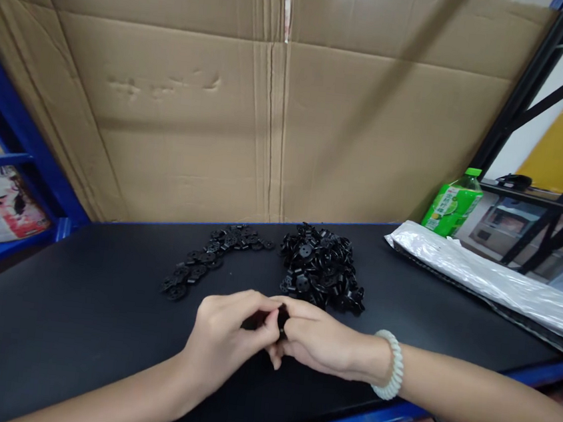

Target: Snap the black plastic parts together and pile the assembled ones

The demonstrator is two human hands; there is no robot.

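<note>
My left hand (231, 330) and my right hand (321, 336) meet over the front middle of the black tabletop (97, 333). Between their pinched fingers is a small black plastic part (282, 315), mostly covered by the fingertips. Both hands are closed on it. Just beyond the right hand lies a heap of black plastic parts (324, 262), round and disc-like with small holes. Left of the heap, a looser curved row of similar black parts (206, 253) runs toward the left front. A pale coiled band (392, 366) is around my right wrist.
Tall cardboard (188, 94) stands behind the table's back edge. At the right lie a white plastic-wrapped flat package (496, 274) and a green bottle (454, 202). A blue shelf frame (27, 137) with a printed container (3, 205) is at the left.
</note>
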